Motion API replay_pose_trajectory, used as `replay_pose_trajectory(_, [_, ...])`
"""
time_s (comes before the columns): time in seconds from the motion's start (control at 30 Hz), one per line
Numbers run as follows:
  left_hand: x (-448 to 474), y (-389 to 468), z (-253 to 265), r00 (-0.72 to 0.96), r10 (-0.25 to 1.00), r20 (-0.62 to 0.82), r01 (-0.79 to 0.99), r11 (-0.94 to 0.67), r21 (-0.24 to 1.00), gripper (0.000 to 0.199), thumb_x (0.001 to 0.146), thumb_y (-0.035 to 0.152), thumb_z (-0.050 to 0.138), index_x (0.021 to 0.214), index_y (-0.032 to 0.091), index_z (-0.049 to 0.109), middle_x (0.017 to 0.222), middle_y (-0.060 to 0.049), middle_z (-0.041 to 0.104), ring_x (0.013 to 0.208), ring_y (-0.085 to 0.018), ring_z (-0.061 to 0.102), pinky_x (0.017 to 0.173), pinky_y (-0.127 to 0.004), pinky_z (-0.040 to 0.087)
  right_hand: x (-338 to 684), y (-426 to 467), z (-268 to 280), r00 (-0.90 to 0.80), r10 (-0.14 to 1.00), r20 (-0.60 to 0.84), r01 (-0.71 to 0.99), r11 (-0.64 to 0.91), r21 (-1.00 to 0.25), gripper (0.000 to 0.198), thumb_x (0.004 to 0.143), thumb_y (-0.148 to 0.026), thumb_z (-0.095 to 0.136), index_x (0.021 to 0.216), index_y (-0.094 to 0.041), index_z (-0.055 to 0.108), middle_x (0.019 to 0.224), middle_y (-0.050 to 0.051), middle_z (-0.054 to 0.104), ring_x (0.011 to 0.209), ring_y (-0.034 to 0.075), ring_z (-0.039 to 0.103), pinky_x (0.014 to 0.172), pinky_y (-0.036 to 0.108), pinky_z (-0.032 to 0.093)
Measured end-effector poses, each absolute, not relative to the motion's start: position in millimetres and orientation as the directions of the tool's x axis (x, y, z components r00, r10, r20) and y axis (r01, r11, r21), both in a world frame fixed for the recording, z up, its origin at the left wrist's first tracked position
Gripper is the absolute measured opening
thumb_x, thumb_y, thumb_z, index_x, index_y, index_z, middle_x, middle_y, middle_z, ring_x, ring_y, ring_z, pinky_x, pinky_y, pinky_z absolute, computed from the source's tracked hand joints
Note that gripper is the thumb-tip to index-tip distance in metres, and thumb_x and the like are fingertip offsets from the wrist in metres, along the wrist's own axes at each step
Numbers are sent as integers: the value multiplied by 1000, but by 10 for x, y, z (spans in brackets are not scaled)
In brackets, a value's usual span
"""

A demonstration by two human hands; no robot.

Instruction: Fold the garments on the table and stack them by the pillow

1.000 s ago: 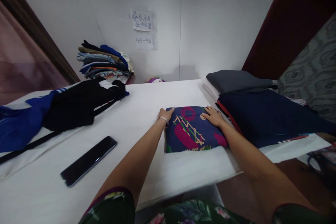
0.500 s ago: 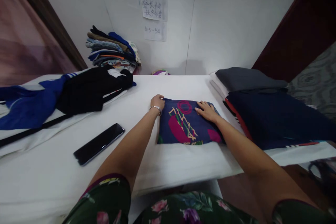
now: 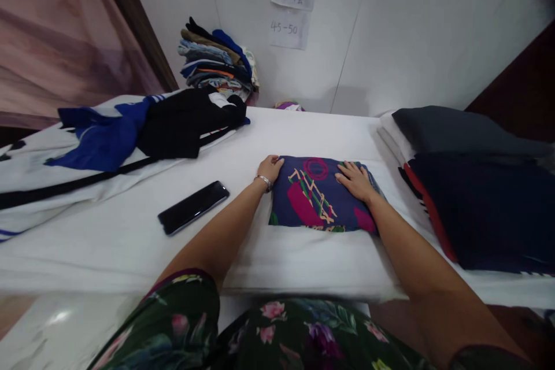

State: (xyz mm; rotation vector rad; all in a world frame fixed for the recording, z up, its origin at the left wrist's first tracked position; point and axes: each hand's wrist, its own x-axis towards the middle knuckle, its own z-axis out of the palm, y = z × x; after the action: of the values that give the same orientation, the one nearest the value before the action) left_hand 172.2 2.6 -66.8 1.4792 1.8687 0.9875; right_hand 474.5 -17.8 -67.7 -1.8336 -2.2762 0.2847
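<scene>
A folded navy garment [image 3: 323, 196] with magenta, green and cream patterns lies flat on the white-covered table in front of me. At its far left corner, my left hand [image 3: 270, 170], a bracelet on the wrist, has its fingers closed on the edge. My right hand [image 3: 356, 181] rests flat on the upper right part of the garment, fingers spread. Left of my left forearm lies a black smartphone [image 3: 193, 207], screen up.
Stacked folded clothes [image 3: 489, 202], dark navy and grey on top, stand at the right. Loose blue and black clothes [image 3: 173, 127] lie at the left. A tall clothes pile [image 3: 217, 60] is behind them. Handwritten papers [image 3: 291, 3] hang on the wall [image 3: 403, 34].
The view has turned left and down, so everything sits further right in the picture. Both hands keep their places on the folded garment.
</scene>
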Motion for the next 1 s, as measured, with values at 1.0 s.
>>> replay_pose_trajectory(1.0, [1656, -1403, -455, 327, 940, 99, 874, -341, 345, 71, 70, 5, 53, 138, 23, 44, 152, -4, 33, 138, -24, 32, 110, -38, 38, 4324, -1290, -313, -675, 737, 33, 690, 646, -327, 83, 80, -56, 61, 149, -33, 21, 156, 3, 20, 144, 28, 15, 117, 54, 8])
